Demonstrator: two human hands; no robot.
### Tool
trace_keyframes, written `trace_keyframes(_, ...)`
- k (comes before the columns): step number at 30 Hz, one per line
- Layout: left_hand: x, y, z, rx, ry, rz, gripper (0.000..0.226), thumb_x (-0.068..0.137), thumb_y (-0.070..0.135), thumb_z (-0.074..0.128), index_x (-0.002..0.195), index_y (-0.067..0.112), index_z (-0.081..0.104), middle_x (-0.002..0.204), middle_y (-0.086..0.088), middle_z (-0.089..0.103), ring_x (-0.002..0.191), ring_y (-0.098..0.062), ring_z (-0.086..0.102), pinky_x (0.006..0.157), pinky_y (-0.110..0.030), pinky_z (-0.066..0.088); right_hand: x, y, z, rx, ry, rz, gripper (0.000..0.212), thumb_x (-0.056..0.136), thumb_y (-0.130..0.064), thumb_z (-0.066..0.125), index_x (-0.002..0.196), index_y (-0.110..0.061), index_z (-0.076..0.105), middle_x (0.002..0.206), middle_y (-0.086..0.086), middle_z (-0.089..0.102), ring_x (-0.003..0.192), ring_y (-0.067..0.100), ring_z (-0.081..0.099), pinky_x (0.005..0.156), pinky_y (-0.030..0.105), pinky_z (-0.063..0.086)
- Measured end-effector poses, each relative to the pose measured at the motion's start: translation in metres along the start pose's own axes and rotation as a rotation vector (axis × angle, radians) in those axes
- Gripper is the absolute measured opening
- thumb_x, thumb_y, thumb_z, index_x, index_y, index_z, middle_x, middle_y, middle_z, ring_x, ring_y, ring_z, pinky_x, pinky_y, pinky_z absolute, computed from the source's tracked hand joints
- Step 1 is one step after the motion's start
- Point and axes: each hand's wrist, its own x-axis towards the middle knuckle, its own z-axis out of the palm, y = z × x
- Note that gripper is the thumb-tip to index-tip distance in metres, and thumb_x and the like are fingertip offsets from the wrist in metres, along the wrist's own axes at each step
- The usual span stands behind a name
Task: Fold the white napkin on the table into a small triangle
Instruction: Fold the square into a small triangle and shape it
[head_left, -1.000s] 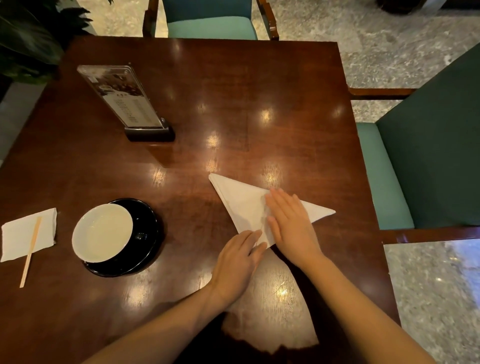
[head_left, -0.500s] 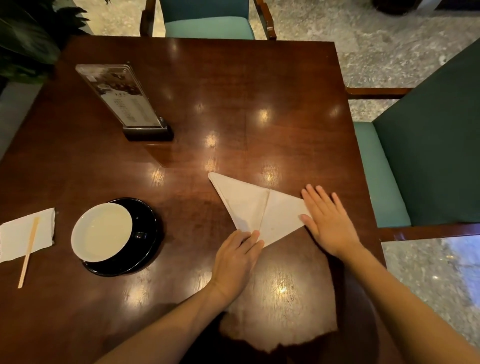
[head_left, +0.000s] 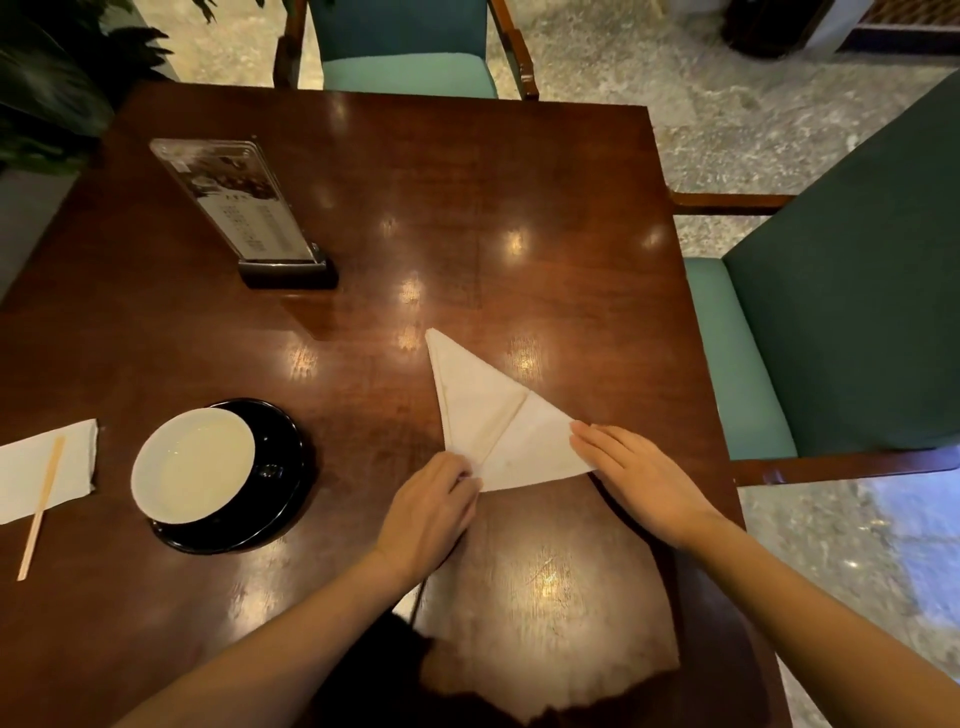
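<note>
The white napkin (head_left: 488, 410) lies on the dark wooden table (head_left: 467, 208) as a flat triangle with a crease running down its middle. One tip points away to the upper left. My left hand (head_left: 431, 512) sits at the napkin's near corner, fingers curled onto the cloth there. My right hand (head_left: 636, 475) rests flat on the right corner, fingers straight and together, and hides that tip.
A white bowl (head_left: 193, 464) on a black saucer (head_left: 280, 499) stands left of the napkin. Further left lie a second napkin (head_left: 78, 457) and a wooden stick (head_left: 41, 512). A menu stand (head_left: 244, 208) is at the back left. Green chairs (head_left: 852, 291) stand at the right and far sides.
My right hand slid from the napkin's middle out to its right corner and now covers the tip. My left hand's fingers curled at the near corner.
</note>
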Motion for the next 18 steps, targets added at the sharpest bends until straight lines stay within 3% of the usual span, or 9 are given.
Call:
trace_keyframes(4,-0.005,-0.006,0.001,0.027,0.034,0.010,0.010,0.087,0.011,0.058,0.080,0.006,0.063,0.080,-0.008,0.058,0.075,-0.026,0.052,0.068,-0.034,0.045,-0.012,0.000,-0.003,-0.018,0.012,-0.021,0.068,0.061,0.008,0.078,0.123,-0.006,0.055,0.123,0.010,0.060,0.104,0.024,0.060,0.085,0.031,0.054)
trace_keyframes(9,-0.009,-0.001,0.004,0.033,0.076,-0.020,0.005,0.084,0.009,0.062,0.079,0.008,0.064,0.075,-0.005,0.058,0.073,-0.022,0.051,0.069,-0.034,0.045,-0.013,0.002,-0.002,0.019,-0.028,0.003,0.051,0.064,0.008,0.071,0.112,-0.007,0.058,0.117,0.008,0.058,0.099,0.025,0.057,0.078,0.028,0.051)
trace_keyframes(13,-0.010,0.003,0.004,0.037,0.087,-0.070,0.006,0.081,0.016,0.062,0.079,0.010,0.064,0.074,-0.002,0.058,0.075,-0.020,0.052,0.070,-0.031,0.046,0.009,0.002,-0.029,0.254,0.035,0.122,0.017,0.078,-0.003,0.064,0.091,-0.013,0.061,0.093,0.000,0.059,0.086,0.018,0.058,0.070,0.024,0.046)
trace_keyframes(15,-0.010,0.007,0.005,0.031,0.095,-0.114,0.010,0.077,0.019,0.068,0.077,0.011,0.061,0.073,-0.001,0.055,0.075,-0.018,0.049,0.070,-0.026,0.041,0.032,-0.001,-0.054,0.367,0.069,0.144,0.005,0.083,-0.012,0.060,0.087,-0.014,0.061,0.089,-0.001,0.059,0.083,0.014,0.057,0.070,0.030,0.050)
trace_keyframes(18,-0.008,0.015,0.005,-0.007,0.124,-0.243,0.020,0.073,0.019,0.074,0.074,0.012,0.056,0.073,-0.001,0.052,0.074,-0.017,0.046,0.070,-0.023,0.032,0.073,-0.015,-0.087,0.504,0.100,0.136,0.005,0.085,-0.012,0.058,0.088,-0.011,0.062,0.089,0.003,0.061,0.083,0.018,0.057,0.071,0.035,0.050)
